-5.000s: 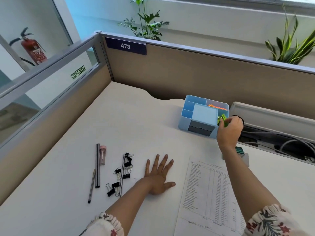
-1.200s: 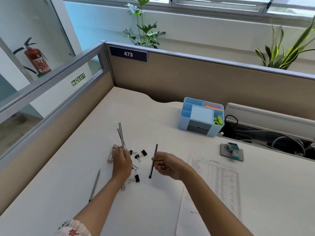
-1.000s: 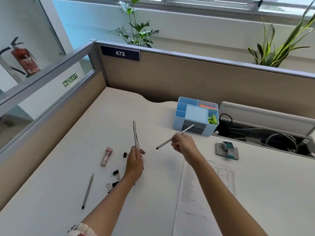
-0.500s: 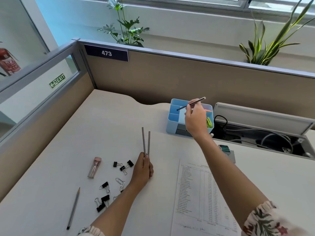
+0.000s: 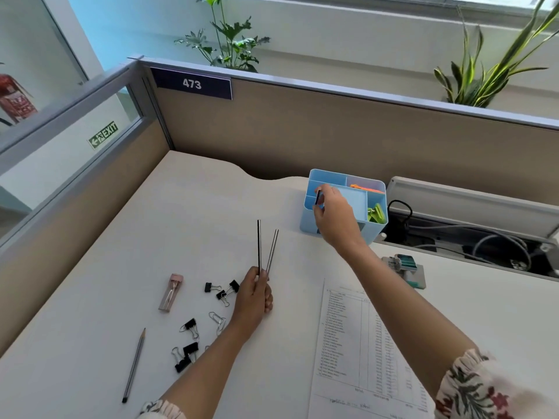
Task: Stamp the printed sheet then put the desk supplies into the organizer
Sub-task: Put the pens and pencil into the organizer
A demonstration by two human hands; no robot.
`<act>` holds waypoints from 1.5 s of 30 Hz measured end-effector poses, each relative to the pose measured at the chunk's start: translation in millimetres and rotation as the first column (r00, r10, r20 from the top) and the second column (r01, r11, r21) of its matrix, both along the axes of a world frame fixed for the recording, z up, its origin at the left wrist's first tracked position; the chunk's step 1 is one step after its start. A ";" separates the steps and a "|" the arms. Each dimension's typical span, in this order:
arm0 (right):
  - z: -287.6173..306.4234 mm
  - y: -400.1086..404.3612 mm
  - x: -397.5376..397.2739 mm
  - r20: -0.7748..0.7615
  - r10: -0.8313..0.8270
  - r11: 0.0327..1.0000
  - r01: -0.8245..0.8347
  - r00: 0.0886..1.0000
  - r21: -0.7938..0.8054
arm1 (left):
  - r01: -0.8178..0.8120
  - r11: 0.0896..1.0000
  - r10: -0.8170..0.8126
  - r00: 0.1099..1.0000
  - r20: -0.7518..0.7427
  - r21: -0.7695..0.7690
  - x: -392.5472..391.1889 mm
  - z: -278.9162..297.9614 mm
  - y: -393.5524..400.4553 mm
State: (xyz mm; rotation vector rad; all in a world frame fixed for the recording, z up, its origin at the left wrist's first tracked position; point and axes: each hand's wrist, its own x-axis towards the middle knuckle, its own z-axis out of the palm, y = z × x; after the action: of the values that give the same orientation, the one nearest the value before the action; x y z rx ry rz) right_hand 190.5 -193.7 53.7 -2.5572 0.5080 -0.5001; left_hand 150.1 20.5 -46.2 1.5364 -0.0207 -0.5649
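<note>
The light blue organizer (image 5: pixel 344 176) stands at the back of the desk, with green and orange items in its right compartments. My right hand (image 5: pixel 334 217) is over its left side and pinches the top end of a dark pencil (image 5: pixel 317 197) that stands in a left compartment. My left hand (image 5: pixel 254 299) holds two pencils (image 5: pixel 266 247) upright above the desk. The printed sheet (image 5: pixel 363 343) lies at the front right. A stamp (image 5: pixel 405 264) sits on its pad behind the sheet.
Several black binder clips (image 5: pixel 222 293), a paper clip (image 5: pixel 218 320), a pink lead case (image 5: pixel 171 293) and a loose pencil (image 5: pixel 134 364) lie at the front left. Partition walls close the back and left. An open cable tray (image 5: pixel 484 237) runs right of the organizer.
My right hand carried one pencil from the desk middle to the organizer and lowered it into a left compartment. My left hand still holds two pencils upright.
</note>
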 end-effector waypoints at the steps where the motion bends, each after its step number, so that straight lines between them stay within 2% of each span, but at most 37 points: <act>1: -1.0 6.4 -4.6 0.056 0.015 0.999 -0.017 0.998 0.032 | -0.011 1.000 0.011 1.000 -0.003 -0.011 -0.5 0.4 0.4; 4: -8.5 25.8 -16.8 0.105 0.039 0.989 -0.053 0.994 0.137 | -0.033 0.999 0.033 0.999 -0.008 -0.031 -1.4 1.1 1.6; 8: -30.1 49.3 -21.6 -0.071 0.048 0.952 -0.024 0.996 0.304 | -0.032 0.999 0.032 0.999 -0.004 -0.044 -1.1 3.0 2.2; 10: -38.6 56.5 -19.6 -0.168 0.070 0.899 0.011 0.983 0.438 | -0.014 0.999 0.014 1.000 0.007 -0.041 -2.1 4.2 2.4; 12: -41.5 61.3 -18.3 -0.179 0.085 0.805 0.038 0.980 0.592 | 0.003 0.999 -0.002 1.000 0.019 -0.039 -3.3 4.7 2.7; 16: -36.9 65.5 -20.9 -0.133 0.068 0.732 0.041 0.989 0.680 | 0.009 1.000 -0.008 1.000 0.002 -0.028 -2.5 4.1 2.1; 18: -30.6 61.2 -22.8 -0.054 0.035 0.759 0.008 0.998 0.651 | 0.009 1.000 -0.009 1.000 0.000 -0.023 -1.7 3.2 1.9; 21: -13.0 47.1 -25.3 0.230 -0.112 0.819 -0.042 0.967 0.572 | 0.009 1.000 -0.009 1.000 0.007 -0.015 -1.8 2.2 2.2; 24: 11.0 27.9 -26.9 0.515 -0.292 0.859 -0.016 0.806 0.512 | 0.017 1.000 -0.017 1.000 0.018 -0.003 -1.7 1.1 2.2; 27: 27.7 6.9 -24.6 0.681 -0.348 0.897 0.017 0.645 0.442 | 0.021 1.000 -0.021 1.000 0.020 0.002 -1.2 0.2 2.2; 29: 32.5 -2.4 -22.5 0.694 -0.323 0.925 0.058 0.644 0.376 | 0.023 1.000 -0.023 1.000 0.015 0.007 -1.1 -0.5 1.9; 33: 20.5 -7.4 -17.6 0.594 -0.131 0.982 0.021 0.794 0.189 | 0.037 0.999 -0.037 0.999 0.025 0.019 -0.4 -2.4 0.8; 37: 0.9 -9.0 -13.5 0.467 -0.020 0.981 -0.072 0.884 0.178 | 0.042 0.999 -0.042 0.999 0.027 0.022 -0.8 -4.7 1.0; 41: -9.0 -0.4 -15.3 0.424 -0.028 0.985 -0.047 0.905 0.166 | 0.048 0.999 -0.049 0.998 0.029 0.024 -1.3 -6.7 0.4; 45: -19.8 26.1 -26.3 0.469 0.003 0.988 -0.076 0.883 0.137 | 0.063 0.997 -0.065 0.996 0.064 0.040 -1.8 -7.6 0.9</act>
State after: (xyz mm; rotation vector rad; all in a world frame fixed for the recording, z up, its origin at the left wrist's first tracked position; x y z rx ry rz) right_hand 164.2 -167.6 33.9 -2.1886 0.3014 -0.9914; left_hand 148.3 21.4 -53.8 1.5954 -0.1096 -0.5686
